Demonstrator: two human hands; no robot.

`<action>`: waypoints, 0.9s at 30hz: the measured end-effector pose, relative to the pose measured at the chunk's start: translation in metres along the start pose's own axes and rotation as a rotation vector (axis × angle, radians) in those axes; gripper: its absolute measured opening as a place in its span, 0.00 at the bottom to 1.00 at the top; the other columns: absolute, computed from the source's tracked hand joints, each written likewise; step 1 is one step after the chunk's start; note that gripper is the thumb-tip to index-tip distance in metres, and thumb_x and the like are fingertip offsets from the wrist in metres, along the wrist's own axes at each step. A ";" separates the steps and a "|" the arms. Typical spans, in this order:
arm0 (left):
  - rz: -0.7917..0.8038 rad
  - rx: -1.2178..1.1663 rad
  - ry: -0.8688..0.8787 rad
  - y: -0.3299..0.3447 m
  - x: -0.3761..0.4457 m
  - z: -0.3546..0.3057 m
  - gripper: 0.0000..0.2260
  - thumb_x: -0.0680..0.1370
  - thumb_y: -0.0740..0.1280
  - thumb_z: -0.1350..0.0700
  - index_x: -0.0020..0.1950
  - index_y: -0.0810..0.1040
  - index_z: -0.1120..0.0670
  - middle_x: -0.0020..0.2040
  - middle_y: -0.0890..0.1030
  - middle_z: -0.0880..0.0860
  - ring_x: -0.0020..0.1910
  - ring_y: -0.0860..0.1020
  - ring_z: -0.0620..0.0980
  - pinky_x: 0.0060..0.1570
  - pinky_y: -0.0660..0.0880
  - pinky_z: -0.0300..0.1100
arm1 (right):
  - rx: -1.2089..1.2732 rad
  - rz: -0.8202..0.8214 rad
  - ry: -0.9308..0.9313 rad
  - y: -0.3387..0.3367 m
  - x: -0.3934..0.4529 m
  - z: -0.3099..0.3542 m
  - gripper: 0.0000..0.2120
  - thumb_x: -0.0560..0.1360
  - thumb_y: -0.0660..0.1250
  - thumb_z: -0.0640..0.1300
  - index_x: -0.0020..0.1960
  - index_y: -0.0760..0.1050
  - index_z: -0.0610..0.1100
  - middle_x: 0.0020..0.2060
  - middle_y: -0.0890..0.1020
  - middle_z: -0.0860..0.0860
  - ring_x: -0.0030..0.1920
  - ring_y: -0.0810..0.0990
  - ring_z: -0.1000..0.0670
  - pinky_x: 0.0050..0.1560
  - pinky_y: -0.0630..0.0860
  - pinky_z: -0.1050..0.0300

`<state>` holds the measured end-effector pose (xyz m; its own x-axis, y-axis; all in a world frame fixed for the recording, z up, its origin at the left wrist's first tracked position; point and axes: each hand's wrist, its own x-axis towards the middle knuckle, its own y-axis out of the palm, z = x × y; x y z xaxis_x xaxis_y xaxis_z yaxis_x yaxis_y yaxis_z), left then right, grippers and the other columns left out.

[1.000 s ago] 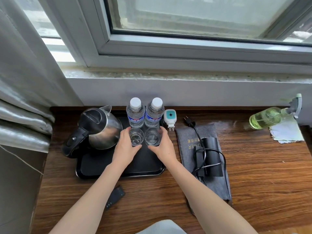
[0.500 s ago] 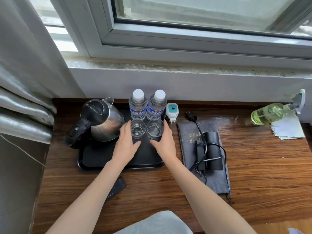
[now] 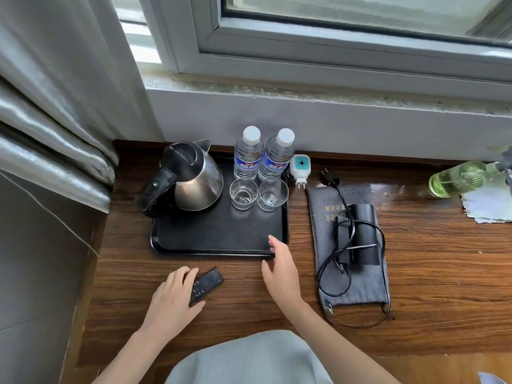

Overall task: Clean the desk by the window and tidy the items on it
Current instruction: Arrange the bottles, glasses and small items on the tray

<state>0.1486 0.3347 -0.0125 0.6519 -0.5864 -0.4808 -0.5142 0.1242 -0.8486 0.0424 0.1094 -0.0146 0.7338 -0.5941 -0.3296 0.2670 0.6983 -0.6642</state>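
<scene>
Resting on a wooden desk (image 3: 415,273) under a window (image 3: 332,37) is a black tray (image 3: 210,239). On the tray, a shiny kettle (image 3: 194,181) sits at 9 o'clock. Two water bottles (image 3: 248,153) stand side by side at the tray's 12 o'clock edge. Two clear glasses (image 3: 243,194) stand just in front of the bottles, close together.

The left hand (image 3: 173,297) is at 6 o'clock from the tray, down on the desk. Its fingers lie on a small black remote (image 3: 206,284), with the thumb on the near side of it. I cannot tell if it grips the remote or only touches it. The remote lies tilted on the wood, apart from the tray.

The right hand (image 3: 281,273) is at the tray's 5 o'clock corner. Its fingers are loose and a bit spread, and hold nothing. The fingertips reach over the tray's rim.

A white plug-in gadget (image 3: 300,169) stands at 3 o'clock from the bottles. A gray pouch (image 3: 357,284) lies at 3 o'clock from the tray. A black box (image 3: 363,236) and a black cord (image 3: 332,275) lie on the pouch. A green spray bottle (image 3: 457,178) lies far off at 2 o'clock, beside a white cloth (image 3: 487,203). A gray curtain (image 3: 55,106) hangs at 10 o'clock.
</scene>
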 end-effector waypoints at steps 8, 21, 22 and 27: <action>0.040 0.158 -0.054 0.014 -0.014 0.029 0.32 0.55 0.83 0.50 0.56 0.81 0.57 0.48 0.80 0.53 0.42 0.80 0.50 0.37 0.78 0.43 | -0.563 0.566 -0.775 0.049 -0.001 0.027 0.29 0.74 0.70 0.41 0.72 0.64 0.43 0.68 0.70 0.44 0.66 0.68 0.43 0.64 0.71 0.47; -0.206 0.014 0.279 -0.021 0.030 -0.005 0.26 0.58 0.83 0.53 0.53 0.81 0.56 0.47 0.80 0.50 0.43 0.81 0.48 0.32 0.78 0.39 | -0.462 0.183 -0.631 0.005 0.018 -0.001 0.23 0.67 0.77 0.46 0.60 0.75 0.44 0.54 0.78 0.49 0.50 0.78 0.48 0.45 0.79 0.56; -0.222 0.041 0.323 -0.025 0.043 -0.017 0.26 0.57 0.83 0.53 0.53 0.82 0.56 0.47 0.80 0.50 0.43 0.80 0.49 0.33 0.78 0.40 | -0.463 0.135 -0.579 -0.003 0.021 -0.008 0.24 0.66 0.78 0.45 0.60 0.76 0.44 0.53 0.79 0.50 0.50 0.79 0.49 0.45 0.79 0.57; -0.216 0.112 0.343 -0.035 0.103 -0.064 0.27 0.54 0.84 0.52 0.50 0.82 0.54 0.44 0.79 0.50 0.40 0.79 0.50 0.28 0.75 0.38 | -0.471 0.046 -0.314 -0.020 0.049 -0.022 0.21 0.69 0.74 0.42 0.61 0.76 0.43 0.55 0.78 0.50 0.52 0.78 0.47 0.44 0.79 0.55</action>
<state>0.1985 0.2188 -0.0184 0.5051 -0.8387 -0.2037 -0.3099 0.0440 -0.9497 0.0588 0.0578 -0.0324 0.9080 -0.3694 -0.1975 -0.0244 0.4240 -0.9053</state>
